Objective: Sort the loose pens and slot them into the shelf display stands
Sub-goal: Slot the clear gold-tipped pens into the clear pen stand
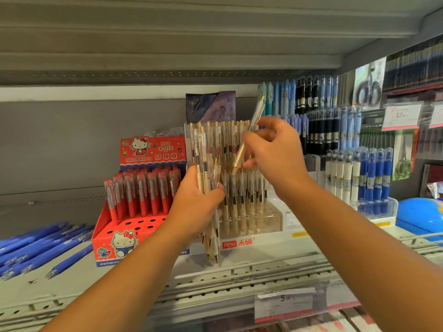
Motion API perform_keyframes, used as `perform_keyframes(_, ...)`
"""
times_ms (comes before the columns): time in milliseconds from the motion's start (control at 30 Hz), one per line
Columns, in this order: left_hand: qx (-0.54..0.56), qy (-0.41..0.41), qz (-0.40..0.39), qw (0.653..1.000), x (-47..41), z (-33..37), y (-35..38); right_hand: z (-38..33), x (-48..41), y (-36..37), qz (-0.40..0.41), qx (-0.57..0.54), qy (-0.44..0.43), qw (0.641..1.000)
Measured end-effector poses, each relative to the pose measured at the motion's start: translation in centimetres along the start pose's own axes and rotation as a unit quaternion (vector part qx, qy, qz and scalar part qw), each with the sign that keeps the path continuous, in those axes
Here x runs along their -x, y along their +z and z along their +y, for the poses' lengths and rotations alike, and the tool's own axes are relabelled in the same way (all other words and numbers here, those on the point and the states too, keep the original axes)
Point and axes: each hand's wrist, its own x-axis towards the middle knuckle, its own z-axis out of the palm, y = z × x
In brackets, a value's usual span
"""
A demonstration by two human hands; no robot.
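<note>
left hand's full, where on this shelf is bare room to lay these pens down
Bare shelf lies left of the red box, behind the loose blue pens, and in a strip before the white base. Crowded: right of it, stands of blue and white pens.

— Enough light?
— Plenty, flat and even on my forearms. Only the back panel at nine o'clock sits in grey shade beneath the upper shelf.
— Sharp?
— Soft. The pen in my right hand smears with motion. The edges bow, blurriest around the price tag at three o'clock.
</note>
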Motion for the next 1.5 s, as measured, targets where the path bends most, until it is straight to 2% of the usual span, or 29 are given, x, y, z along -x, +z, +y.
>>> perform_keyframes(200, -0.014, -0.005, 0.008, 1.0, 0.2, 0.3, 0.0, 4.2, -0.2, -4.2, 0.021, 0.145, -0.03, 0.989)
perform_keyframes(533, -0.017, -0.004, 0.012, 1.0, 0.5, 0.9, 0.2, 7.4, 0.9, -6.0, -0.038, 0.321, -0.054, 0.945)
perform_keyframes(667, -0.017, -0.003, 0.007, 1.0, 0.5, 0.9, 0.1, 7.7, 1.2, -6.2, -0.063, 0.329, -0.038, 0.941)
perform_keyframes(800, -0.021, -0.007, 0.009, 1.0, 0.6, 1.0, 0.3, 7.7, 1.9, -6.1, -0.11, 0.368, -0.034, 0.923)
perform_keyframes(1067, -0.019, -0.019, 0.008, 1.0, 0.5, 0.9, 0.2, 7.1, 2.2, -5.9, -0.114, 0.392, -0.034, 0.912)
perform_keyframes(1167, -0.013, -0.011, 0.001, 1.0, 0.5, 0.9, 0.1, 6.9, 2.5, -5.7, -0.094, 0.409, -0.048, 0.906)
perform_keyframes(1300, 0.008, -0.004, -0.009, 1.0, 0.6, 0.6, -0.2, 6.7, 2.9, -5.5, -0.035, 0.491, -0.117, 0.863)
perform_keyframes(1367, 0.019, 0.002, -0.017, 1.0, 0.8, 0.5, -0.3, 6.3, 3.2, -5.3, -0.026, 0.505, -0.127, 0.853)
perform_keyframes(1433, 0.029, 0.011, -0.021, 0.999, 0.9, 0.5, -0.4, 5.6, 3.5, -4.8, -0.018, 0.48, -0.155, 0.863)
perform_keyframes(1500, 0.035, 0.021, -0.022, 0.999, 1.0, 0.7, -0.6, 4.5, 3.9, -3.8, -0.035, 0.414, -0.175, 0.892)
